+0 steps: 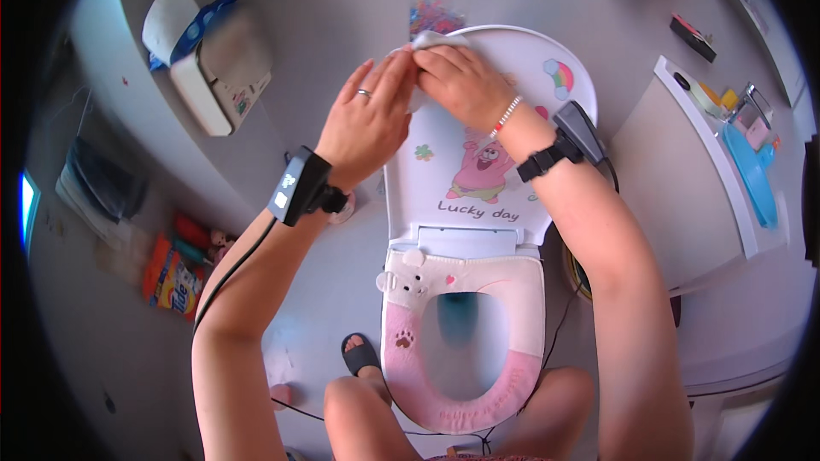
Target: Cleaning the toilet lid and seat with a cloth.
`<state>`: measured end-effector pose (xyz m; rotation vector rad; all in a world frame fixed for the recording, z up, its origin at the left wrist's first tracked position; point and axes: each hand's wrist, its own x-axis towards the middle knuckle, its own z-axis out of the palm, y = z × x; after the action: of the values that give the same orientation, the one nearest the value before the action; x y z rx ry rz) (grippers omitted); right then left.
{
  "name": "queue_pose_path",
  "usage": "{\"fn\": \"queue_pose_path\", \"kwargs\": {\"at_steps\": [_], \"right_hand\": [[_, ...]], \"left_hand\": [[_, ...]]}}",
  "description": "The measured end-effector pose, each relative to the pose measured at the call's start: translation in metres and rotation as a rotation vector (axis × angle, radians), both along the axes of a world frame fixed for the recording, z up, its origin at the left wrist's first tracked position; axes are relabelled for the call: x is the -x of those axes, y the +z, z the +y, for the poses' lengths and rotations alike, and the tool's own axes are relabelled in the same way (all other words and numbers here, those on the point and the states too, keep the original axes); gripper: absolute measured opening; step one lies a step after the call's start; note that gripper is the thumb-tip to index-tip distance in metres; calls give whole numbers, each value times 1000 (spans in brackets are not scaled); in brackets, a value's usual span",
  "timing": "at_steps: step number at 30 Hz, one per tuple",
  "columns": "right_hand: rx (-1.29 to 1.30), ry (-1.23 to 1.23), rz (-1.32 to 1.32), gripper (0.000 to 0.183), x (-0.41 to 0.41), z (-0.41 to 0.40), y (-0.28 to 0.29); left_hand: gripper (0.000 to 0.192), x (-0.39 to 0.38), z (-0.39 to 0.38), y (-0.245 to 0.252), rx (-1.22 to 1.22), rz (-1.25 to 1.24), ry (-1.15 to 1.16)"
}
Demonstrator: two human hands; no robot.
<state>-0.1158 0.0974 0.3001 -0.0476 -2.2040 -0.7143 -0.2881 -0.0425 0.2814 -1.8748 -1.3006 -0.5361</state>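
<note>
A toilet with its white lid (416, 179) raised stands before me; the lid bears cartoon stickers and writing. My right hand (461, 83) is on a crumpled white cloth or wipe (439, 40) at the lid's upper left edge, with fingers bent over it. My left hand (375, 102) lies beside it, fingertips meeting the right hand; part of the white material shows beneath. Whether the left hand grips it is hidden. Below the hinge, a pink and white plush seat cover (410, 326) with a bear's head lies around the open bowl (458, 333).
A clear container of colourful pieces (435, 16) stands behind the lid. At right is a washbasin counter (698, 147) with a blue basin (749, 173). A paper holder (221, 89) hangs at left, above a Tide bag (173, 278). Cables run around the toilet's base.
</note>
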Motion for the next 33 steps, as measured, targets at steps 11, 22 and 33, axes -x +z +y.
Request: {"fn": "queue_pose_path", "kwargs": {"at_steps": [11,22,33], "right_hand": [[49,-56,61,18,-75,26,61],[55,-281,181,27,-222,41,-22],[377,-447,515,44,-216,23,-136]], "left_hand": [[60,-91,62,41,-163,-127,24],[53,-212,96,-12,-73,-44,-180],[50,-245,98,-57,-73,37,-259]]}}
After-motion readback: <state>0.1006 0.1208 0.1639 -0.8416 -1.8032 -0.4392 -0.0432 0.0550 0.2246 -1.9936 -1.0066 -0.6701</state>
